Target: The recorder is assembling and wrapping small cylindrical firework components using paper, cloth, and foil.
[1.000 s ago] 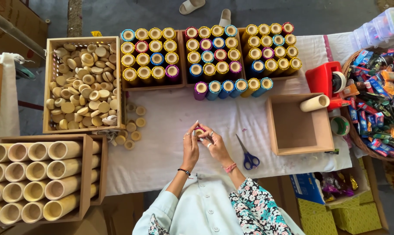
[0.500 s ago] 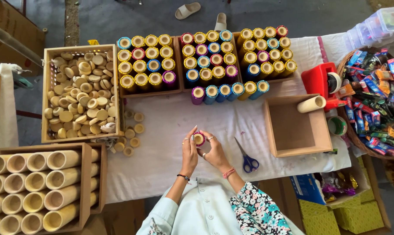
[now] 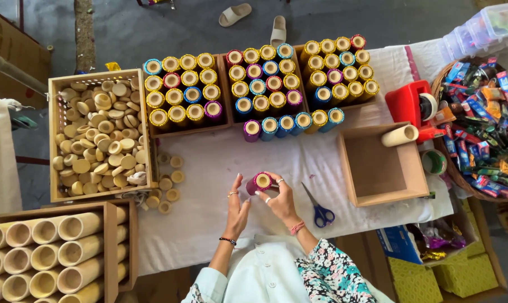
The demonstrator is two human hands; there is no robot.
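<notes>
Right hand (image 3: 281, 197) clamped on pink tube (image 3: 259, 183) just above the counter (image 3: 220, 224), left hand (image 3: 238, 209) apart w/ fingers spread beside it; loose grip could drop it, IMO.

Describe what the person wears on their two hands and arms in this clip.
The left hand has a ring on one finger and a thin dark beaded bracelet at the wrist, below a pale plain sleeve. The right hand has rings on two fingers, a pink thread band at the wrist and a floral-print sleeve.
</notes>
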